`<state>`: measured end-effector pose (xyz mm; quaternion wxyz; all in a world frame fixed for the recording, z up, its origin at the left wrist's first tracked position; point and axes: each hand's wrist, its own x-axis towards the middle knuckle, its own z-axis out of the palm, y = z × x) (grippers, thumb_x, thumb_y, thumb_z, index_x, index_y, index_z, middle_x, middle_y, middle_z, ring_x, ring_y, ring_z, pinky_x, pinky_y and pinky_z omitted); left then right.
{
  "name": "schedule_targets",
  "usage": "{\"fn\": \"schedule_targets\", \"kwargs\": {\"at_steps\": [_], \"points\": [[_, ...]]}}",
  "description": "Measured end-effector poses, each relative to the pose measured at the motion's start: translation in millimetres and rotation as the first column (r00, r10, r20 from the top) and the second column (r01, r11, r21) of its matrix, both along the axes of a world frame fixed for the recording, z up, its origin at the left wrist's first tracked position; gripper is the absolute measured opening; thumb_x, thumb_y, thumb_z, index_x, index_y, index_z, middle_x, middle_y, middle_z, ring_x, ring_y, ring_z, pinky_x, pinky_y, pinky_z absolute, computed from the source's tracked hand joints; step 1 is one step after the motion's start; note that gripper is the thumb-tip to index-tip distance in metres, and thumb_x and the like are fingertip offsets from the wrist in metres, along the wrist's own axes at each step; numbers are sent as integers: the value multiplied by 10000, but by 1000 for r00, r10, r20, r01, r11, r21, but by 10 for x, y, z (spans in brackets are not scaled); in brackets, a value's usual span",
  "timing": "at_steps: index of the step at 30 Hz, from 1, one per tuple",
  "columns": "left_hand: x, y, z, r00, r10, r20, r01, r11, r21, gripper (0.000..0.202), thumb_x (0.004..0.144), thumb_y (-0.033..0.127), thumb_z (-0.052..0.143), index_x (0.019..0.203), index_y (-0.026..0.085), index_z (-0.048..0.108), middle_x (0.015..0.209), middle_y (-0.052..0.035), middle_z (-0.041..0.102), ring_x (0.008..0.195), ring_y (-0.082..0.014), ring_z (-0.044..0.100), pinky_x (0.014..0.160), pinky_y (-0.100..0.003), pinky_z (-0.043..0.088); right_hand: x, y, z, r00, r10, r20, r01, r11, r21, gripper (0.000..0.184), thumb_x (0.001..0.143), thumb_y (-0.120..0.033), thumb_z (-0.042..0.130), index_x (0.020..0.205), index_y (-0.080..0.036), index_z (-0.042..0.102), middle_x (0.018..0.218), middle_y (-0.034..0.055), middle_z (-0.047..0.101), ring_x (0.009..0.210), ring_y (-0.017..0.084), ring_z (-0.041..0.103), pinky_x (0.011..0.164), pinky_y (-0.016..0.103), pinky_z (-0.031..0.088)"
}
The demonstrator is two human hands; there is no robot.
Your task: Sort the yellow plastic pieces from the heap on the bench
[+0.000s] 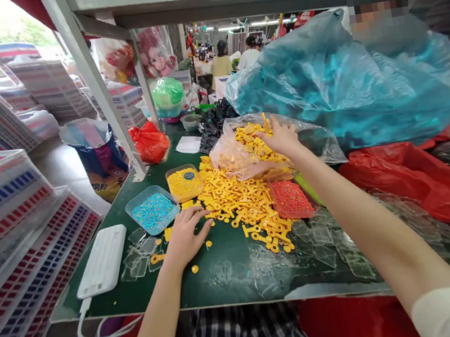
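My left hand [187,233] lies flat and open on the green table [224,271], fingertips touching the edge of a heap of yellow plastic parts [243,205]. My right hand [280,137] reaches forward into a clear bag [310,143] of the same yellow parts, fingers curled among them; I cannot make out what it grips. A tray of blue beads [153,209], a tray of yellow beads [185,183] and a tray of red beads [291,199] stand around the heap.
A white power bank [102,260] with a cable lies at the table's left. Clear plastic pieces [327,249] litter the front. A large teal bag [343,81], red bags [414,178] and black parts [213,122] crowd the back. Stacked crates [11,248] stand on the left.
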<state>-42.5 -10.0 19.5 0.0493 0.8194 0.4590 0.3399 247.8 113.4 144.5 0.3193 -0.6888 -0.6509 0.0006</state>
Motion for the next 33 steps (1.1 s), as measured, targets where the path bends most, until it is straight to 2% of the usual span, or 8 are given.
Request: {"fn": "schedule_targets", "kwargs": {"at_steps": [5, 8, 10, 15, 22, 25, 30, 33], "points": [[-41, 26, -25, 983, 182, 7, -182, 982, 47, 252, 974, 285, 430, 1019, 202, 663, 1020, -81, 658, 994, -231, 601, 903, -410, 479, -524, -326, -320, 922, 322, 216, -321, 946, -37, 369, 922, -276, 472, 1263, -149, 535, 1195, 156, 613, 1118, 285, 531, 970, 428, 393], [-14, -5, -19, 988, 131, -82, -126, 989, 72, 256, 973, 265, 423, 1045, 197, 658, 1047, -85, 648, 999, -226, 599, 892, -394, 473, -854, -644, -685, 801, 516, 302, -497, 856, -146, 155, 872, -257, 563, 984, -196, 652, 1010, 83, 675, 1018, 247, 573, 891, 364, 425], [11, -27, -14, 987, 62, -151, -53, 997, 64, 255, 968, 252, 428, 1072, 195, 654, 1081, -88, 638, 1019, -227, 596, 891, -385, 468, -1012, -758, -882, 746, 574, 337, -540, 818, -198, 167, 839, -292, 631, 968, -188, 655, 1004, 91, 674, 1029, 264, 565, 877, 371, 424], [34, -9, -49, 975, 68, -211, -77, 996, -34, 272, 959, 220, 422, 1091, 177, 656, 1114, -104, 641, 1048, -245, 593, 901, -400, 452, -1147, -734, -1120, 733, 569, 372, -509, 822, -255, 211, 863, -251, 613, 1036, -131, 633, 1101, 169, 645, 1071, 298, 543, 857, 386, 416], [120, 78, -128, 975, 75, -211, -107, 984, -142, 258, 947, 250, 454, 1057, 179, 676, 1128, -103, 683, 1071, -266, 600, 930, -446, 443, -984, -712, -1155, 754, 578, 310, -520, 815, -255, 128, 848, -186, 631, 974, -164, 640, 1031, 126, 681, 1058, 287, 554, 870, 387, 395], [187, 145, -69, 979, 57, -194, -95, 976, -194, 259, 939, 265, 469, 1052, 173, 683, 1110, -99, 704, 1068, -275, 614, 948, -462, 448, -900, -767, -1175, 774, 582, 249, -544, 813, -209, 153, 843, -158, 633, 994, -177, 643, 1027, 100, 697, 1056, 273, 567, 887, 394, 392], [215, 380, 139, 986, -41, -161, -10, 954, -300, 282, 940, 257, 457, 1121, 194, 664, 1155, -45, 705, 1047, -186, 653, 934, -300, 496, -822, -836, -1248, 831, 550, 86, -542, 834, -99, 170, 885, -173, 557, 1039, -177, 629, 1039, 97, 696, 1020, 248, 601, 880, 380, 422], [177, 513, 207, 979, -44, -202, -27, 942, -335, 261, 908, 196, 465, 1055, 179, 680, 1097, -59, 721, 1005, -211, 669, 909, -332, 507, -808, -877, -1287, 845, 534, -27, -535, 844, -37, 225, 903, -166, 498, 1100, -170, 608, 1083, 107, 687, 1006, 226, 620, 875, 365, 454]]}}
